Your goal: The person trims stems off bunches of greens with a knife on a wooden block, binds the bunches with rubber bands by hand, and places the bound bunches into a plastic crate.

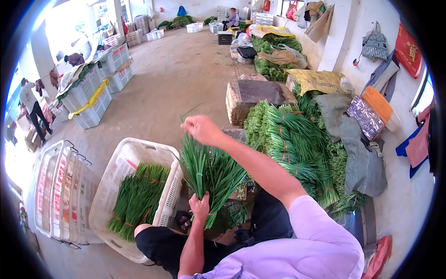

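A loose bunch of garlic chives (200, 162) fans upward in front of me, and my left hand (200, 205) is wrapped around its lower part. Above the leaf tips, my right hand (203, 130) is raised with its fingers pinched together on a thin chive leaf (189, 111). To the left stands a white plastic crate (160, 153) in which tied chive bundles (139, 197) lie side by side. On my right, a large heap of banded chives (297, 139) rests close to my right forearm.
Nested white crates (60, 190) stand at the far left. A worn box (255, 95) sits ahead, beside the heap. A grey sack (357, 158) and a yellow sack (316, 81) cover greens along the right wall. People work by stacked crates (88, 100) and at the back.
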{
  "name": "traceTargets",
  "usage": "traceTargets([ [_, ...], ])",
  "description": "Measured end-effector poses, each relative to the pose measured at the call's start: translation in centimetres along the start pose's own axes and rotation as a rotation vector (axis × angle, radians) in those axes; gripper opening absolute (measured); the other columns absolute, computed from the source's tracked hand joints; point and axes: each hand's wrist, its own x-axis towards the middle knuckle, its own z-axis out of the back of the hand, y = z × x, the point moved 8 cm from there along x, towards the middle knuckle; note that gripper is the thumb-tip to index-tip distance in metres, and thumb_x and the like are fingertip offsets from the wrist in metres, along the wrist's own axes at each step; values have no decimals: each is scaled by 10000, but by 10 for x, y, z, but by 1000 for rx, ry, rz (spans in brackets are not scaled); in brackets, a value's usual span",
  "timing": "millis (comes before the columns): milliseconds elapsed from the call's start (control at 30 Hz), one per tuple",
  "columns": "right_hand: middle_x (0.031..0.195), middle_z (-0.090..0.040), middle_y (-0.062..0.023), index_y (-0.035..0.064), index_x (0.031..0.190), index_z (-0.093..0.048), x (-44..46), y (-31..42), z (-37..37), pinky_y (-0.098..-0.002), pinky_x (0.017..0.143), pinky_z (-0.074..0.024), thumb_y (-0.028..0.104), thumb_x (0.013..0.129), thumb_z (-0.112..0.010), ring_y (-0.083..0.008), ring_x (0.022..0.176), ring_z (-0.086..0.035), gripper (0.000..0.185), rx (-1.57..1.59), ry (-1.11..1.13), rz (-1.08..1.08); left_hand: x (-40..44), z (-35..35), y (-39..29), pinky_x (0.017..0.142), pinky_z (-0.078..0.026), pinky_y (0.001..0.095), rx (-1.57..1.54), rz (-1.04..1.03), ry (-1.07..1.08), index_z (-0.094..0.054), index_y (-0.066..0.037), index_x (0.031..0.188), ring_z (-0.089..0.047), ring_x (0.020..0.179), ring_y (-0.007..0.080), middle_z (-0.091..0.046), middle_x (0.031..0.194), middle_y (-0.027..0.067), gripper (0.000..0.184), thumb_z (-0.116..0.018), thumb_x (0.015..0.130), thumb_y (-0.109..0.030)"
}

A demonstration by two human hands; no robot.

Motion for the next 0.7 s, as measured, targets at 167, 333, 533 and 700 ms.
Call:
traceTargets([
  [167,707,-661,-54,41,856,-634,-14,-11,44,-277,514,-463,123,972,-568,-111,572,-579,157,867,-206,-227,-1,4,8,624,-481,368,-11,96,18,-687,38,911,-613,623,201,-666,695,133,206,-655,876,-163],
  [333,821,-694,-59,24,1127,-633,-127,37,-26,-247,571,-542,165,990,-601,-129,671,-679,199,738,908,-63,5,13,49,754,-480,322,-256,428,-67,-688,51,1021,-622,795,176,-690,911,53,278,-612,927,-200],
  [533,933,-705,-37,43,1294,-613,-232,-118,-91,-279,662,-543,485,873,-740,-131,800,-656,623,137,1195,-528,0,-5,54,1016,-495,499,-1094,861,-33,-511,8,1347,-640,1129,337,-642,1254,175,486,-416,999,-317],
  [700,1341,-580,-167,-47,1483,-359,-228,-124,-122,-335,983,-486,516,921,-665,-210,1188,-577,852,800,506,-613,-2,-19,39,1050,-468,530,-1225,877,101,-498,-20,1386,-604,1193,350,-593,1338,190,582,-281,1019,-416],
])
